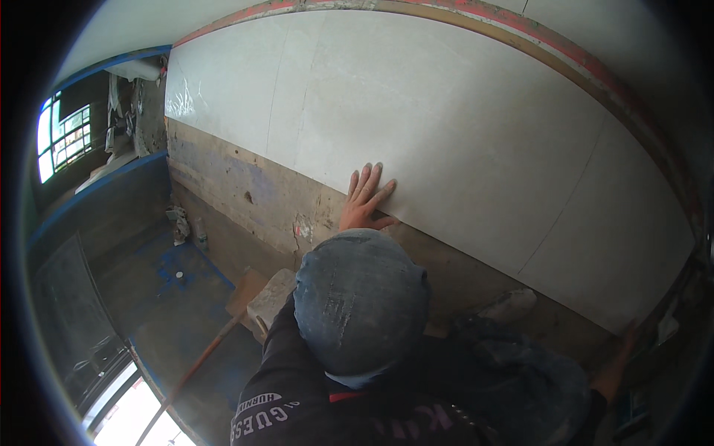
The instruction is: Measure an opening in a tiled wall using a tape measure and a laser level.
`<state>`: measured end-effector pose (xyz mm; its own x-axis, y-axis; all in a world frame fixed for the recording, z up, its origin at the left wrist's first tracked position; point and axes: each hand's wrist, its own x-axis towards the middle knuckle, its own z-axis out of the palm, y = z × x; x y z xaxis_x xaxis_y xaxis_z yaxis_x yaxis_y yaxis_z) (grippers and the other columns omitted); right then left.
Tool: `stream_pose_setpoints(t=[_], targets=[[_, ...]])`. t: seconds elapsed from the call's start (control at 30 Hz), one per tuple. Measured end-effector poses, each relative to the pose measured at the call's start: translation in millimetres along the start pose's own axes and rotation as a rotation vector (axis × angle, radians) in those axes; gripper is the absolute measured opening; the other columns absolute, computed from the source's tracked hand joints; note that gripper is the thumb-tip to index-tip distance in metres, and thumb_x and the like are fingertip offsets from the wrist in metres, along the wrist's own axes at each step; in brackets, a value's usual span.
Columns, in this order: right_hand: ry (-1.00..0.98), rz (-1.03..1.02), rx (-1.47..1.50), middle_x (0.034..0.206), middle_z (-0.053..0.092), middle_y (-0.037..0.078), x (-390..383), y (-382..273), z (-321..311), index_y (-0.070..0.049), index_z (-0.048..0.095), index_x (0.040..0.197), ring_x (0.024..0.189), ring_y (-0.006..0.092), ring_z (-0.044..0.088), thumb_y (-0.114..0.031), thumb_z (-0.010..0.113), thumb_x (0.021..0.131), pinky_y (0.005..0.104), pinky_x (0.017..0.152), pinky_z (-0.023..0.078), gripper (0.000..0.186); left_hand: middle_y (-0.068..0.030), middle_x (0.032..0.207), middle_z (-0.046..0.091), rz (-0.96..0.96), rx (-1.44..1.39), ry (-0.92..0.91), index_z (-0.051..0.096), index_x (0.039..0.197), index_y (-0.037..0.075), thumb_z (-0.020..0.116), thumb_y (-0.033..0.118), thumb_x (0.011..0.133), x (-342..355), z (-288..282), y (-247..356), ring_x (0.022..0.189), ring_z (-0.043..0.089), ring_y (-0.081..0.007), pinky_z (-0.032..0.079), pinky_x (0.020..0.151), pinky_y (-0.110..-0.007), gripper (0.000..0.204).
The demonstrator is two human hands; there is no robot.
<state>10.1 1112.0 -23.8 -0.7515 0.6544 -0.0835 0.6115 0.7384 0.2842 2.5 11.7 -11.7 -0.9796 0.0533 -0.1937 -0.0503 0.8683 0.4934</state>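
Observation:
Neither of my hands shows. A co-worker in a grey-blue cap (361,305) and dark top (297,398) fills the lower middle. Their left hand (364,197) lies with fingers spread on the lower edge of a long run of white panels or tiles (446,111). Their other hand (610,372), dim and partly hidden at the lower right, is by the end of the white run; what it touches is unclear. Bare, patchy wall (223,171) shows beneath the white surface.
At the left are a window (63,134), blue-edged grey ledges (111,178), a floor with blue patches (152,301), a crumpled item (178,223), a long reddish handle (197,368) and a pale block (268,301). A red-and-tan strip (476,26) borders the panels' top.

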Motion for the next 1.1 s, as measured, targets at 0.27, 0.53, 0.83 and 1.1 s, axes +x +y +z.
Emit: stream_pose_setpoints(t=[0.27,0.53,0.83,1.1], targets=[[0.340,-0.202,-0.518,0.164,0.046,0.021,-158,121,-9,-0.007,0.044,0.161,0.149,0.0379,0.047,-0.062,0.063,0.103,0.0525,0.121,0.041,0.082,-0.0163,0.175,0.032,-0.036,0.054,-0.022,0.054,0.159,0.022,0.094,0.041,0.073,-3,-29,7,0.163,0.025,-0.0402,0.021,0.132,-0.057,0.097],[0.144,-0.425,0.282,0.157,0.054,0.023,-53,-319,-39,-0.003,0.055,0.153,0.147,0.0390,0.049,-0.049,0.057,0.111,0.0479,0.124,0.037,0.063,-0.0252,0.172,0.031,-0.661,-0.082,0.521,0.040,0.165,0.005,0.081,0.031,0.095,-33,-33,-53,0.159,0.030,-0.0440,0.028,0.130,-0.053,0.085],[0.199,-0.885,0.326,0.157,0.052,0.024,-79,-693,-179,-0.003,0.058,0.149,0.147,0.0426,0.049,-0.043,0.065,0.106,0.0483,0.122,0.040,0.058,-0.0320,0.171,0.029,-0.599,0.111,0.621,0.033,0.166,-0.004,0.067,0.046,0.103,-39,-14,-107,0.159,0.027,-0.0495,0.022,0.130,-0.060,0.087],[0.196,-0.869,0.341,0.146,0.061,0.022,-126,-723,-201,-0.007,0.065,0.142,0.134,0.0419,0.058,-0.041,0.070,0.102,0.0486,0.116,0.045,0.053,-0.0303,0.172,0.029,-0.595,0.128,0.609,0.035,0.165,-0.002,0.064,0.050,0.104,-40,-22,-114,0.159,0.028,-0.0491,0.023,0.130,-0.060,0.085]])
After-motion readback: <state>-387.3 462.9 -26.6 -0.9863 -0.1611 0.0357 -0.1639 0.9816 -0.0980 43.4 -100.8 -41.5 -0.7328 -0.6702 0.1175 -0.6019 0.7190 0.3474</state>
